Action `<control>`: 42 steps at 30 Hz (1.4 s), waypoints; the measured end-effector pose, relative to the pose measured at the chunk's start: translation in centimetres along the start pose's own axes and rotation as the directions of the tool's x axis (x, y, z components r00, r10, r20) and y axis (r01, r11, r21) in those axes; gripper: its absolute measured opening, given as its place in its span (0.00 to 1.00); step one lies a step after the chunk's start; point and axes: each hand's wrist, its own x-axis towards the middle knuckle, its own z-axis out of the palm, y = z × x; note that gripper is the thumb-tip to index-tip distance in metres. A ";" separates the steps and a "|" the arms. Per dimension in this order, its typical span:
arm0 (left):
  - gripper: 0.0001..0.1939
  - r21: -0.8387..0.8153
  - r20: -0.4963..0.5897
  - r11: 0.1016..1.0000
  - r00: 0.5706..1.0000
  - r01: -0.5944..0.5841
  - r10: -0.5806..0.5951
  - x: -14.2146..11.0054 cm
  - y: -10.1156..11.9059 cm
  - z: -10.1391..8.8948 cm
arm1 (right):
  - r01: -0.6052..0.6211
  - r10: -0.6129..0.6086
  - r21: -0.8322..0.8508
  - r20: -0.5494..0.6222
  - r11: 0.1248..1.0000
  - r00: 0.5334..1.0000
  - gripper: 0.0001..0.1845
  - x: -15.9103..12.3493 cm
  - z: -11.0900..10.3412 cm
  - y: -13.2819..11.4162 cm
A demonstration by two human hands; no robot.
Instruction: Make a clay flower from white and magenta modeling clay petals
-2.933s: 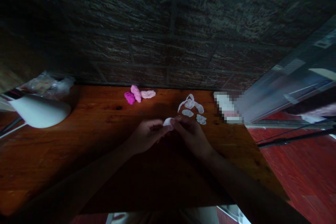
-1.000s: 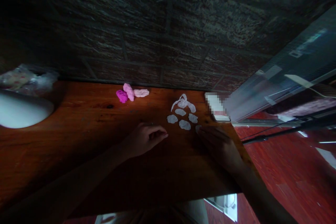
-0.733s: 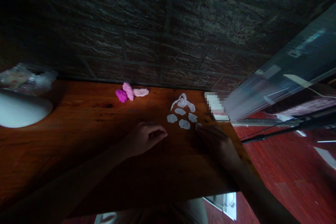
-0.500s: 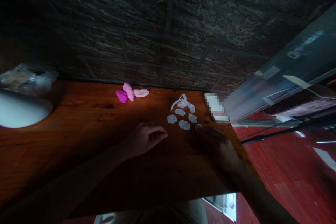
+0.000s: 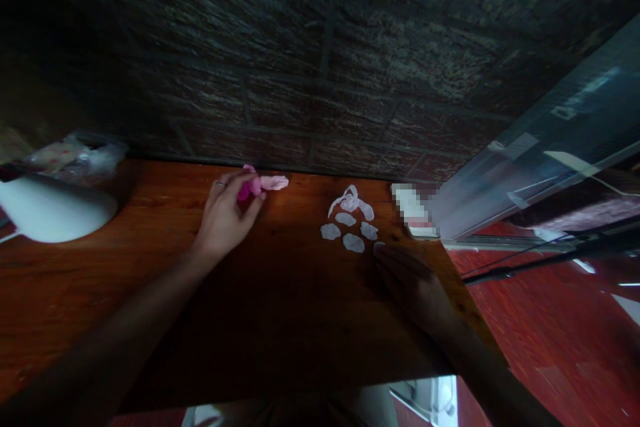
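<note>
My left hand (image 5: pixel 227 213) reaches to the far side of the wooden table, its thumb and fingers closed around the pink clay (image 5: pixel 256 185). A magenta lump (image 5: pixel 243 193) shows partly between the fingers, and a paler pink piece (image 5: pixel 275 183) touches the clay on the right. My right hand (image 5: pixel 413 283) rests low on the table with fingers together, the tips on a small white clay disc (image 5: pixel 379 248) that they partly cover. Beside it lie several flattened white discs (image 5: pixel 353 243), with a thin curled white strip (image 5: pixel 350 200) behind them.
A dark brick wall (image 5: pixel 280 107) rises behind the table (image 5: pixel 280 320). At the left stand a white rounded vessel (image 5: pixel 65 207) and a clear plastic bag (image 5: pixel 95 153). A pale, blurred-out flat object (image 5: pixel 413 210) lies near the right edge, beside a glass panel (image 5: pixel 530 127).
My left hand has moved left and away from me, from beside the white discs to the pink clay, and closed around it. My right hand stays at the same white disc.
</note>
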 end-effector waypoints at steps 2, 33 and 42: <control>0.28 0.079 0.029 0.994 0.997 0.071 -0.073 0.7 -1.8 -0.1 | 0.003 -0.003 0.003 -0.006 1.000 1.000 0.16 -0.2 0.1 0.3; 0.06 -0.716 0.656 -0.006 0.671 0.698 -0.344 0.6 3.3 -0.1 | -0.161 0.169 0.491 0.029 0.856 0.985 0.10 12.6 3.7 -7.4; 0.35 -0.634 0.724 0.166 0.655 0.756 -0.218 -0.5 3.9 0.6 | -0.209 0.194 0.561 0.087 0.801 0.977 0.10 10.3 4.1 -7.9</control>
